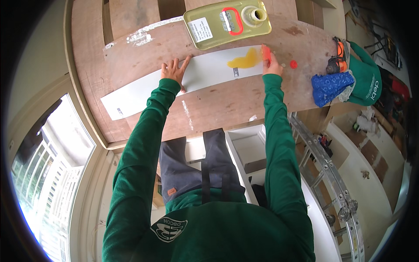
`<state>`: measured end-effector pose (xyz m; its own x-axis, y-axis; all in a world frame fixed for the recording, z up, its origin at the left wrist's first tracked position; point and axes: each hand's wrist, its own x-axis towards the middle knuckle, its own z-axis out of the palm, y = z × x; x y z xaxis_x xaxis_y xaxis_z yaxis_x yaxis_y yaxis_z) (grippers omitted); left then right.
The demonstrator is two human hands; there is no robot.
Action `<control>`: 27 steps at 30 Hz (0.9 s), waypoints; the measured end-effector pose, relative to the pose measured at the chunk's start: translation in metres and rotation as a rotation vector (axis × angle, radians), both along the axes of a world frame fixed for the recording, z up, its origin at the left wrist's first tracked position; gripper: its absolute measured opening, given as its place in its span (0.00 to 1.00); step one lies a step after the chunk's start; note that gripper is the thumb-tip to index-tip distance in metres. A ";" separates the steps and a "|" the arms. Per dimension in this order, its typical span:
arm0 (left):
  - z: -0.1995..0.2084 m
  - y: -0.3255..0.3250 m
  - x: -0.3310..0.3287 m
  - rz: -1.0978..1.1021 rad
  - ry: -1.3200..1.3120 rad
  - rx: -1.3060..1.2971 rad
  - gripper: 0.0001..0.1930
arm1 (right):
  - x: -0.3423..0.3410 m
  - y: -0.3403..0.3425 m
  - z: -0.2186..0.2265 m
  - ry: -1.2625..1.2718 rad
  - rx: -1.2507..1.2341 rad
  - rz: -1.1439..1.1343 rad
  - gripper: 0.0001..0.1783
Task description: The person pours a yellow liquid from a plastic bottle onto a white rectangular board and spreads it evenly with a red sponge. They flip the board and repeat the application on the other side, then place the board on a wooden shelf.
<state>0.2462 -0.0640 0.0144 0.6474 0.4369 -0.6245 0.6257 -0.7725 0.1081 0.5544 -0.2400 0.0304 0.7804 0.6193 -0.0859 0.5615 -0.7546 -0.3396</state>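
Head view: on the brown wooden tabletop lies a long white strip, crosswise; the open metal can stands just beyond, likely for easy reach. The left hand spans the strip, fingers wide, seemingly steadying it; the right hand, beside the yellow puddle, pinches a flat red spreader

Your left arm is slanting forward and inward from the lower edge, its long green sleeve ending at the wrist. Your left hand is lying with its back upward, its fingers standing apart and its thumb pointing to the right. Your right arm is lying almost straight ahead, and your right hand is gripping with bent fingers, well apart from the left.
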 end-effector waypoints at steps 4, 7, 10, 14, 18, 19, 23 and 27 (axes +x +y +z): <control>0.001 0.000 0.001 -0.002 0.004 0.012 0.75 | -0.019 -0.012 0.008 0.086 0.091 0.118 0.18; 0.005 0.000 0.003 0.032 0.030 -0.011 0.75 | -0.024 -0.025 0.015 0.095 0.164 0.049 0.19; 0.012 -0.004 0.001 -0.010 -0.042 0.107 0.71 | -0.020 -0.036 0.017 0.030 0.135 -0.038 0.19; 0.019 -0.023 0.007 -0.045 -0.165 0.150 0.62 | -0.014 -0.044 0.012 -0.019 0.088 -0.026 0.19; 0.019 -0.050 0.045 0.046 -0.428 -0.006 0.58 | -0.010 -0.052 0.009 0.036 0.165 -0.038 0.20; 0.017 -0.054 0.059 0.053 -0.422 -0.004 0.58 | -0.009 -0.053 0.008 0.018 0.142 -0.043 0.20; 0.010 -0.065 0.101 0.064 -0.315 0.058 0.61 | -0.005 -0.052 0.004 -0.015 0.193 -0.032 0.19; 0.008 -0.065 0.115 0.044 -0.221 0.066 0.61 | -0.005 -0.048 0.004 0.000 0.157 -0.035 0.17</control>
<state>0.3614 -0.1291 0.0226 0.7445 0.5032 -0.4388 0.6259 -0.7548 0.1964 0.5493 -0.2878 0.0343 0.8019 0.5974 0.0096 0.5355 -0.7116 -0.4548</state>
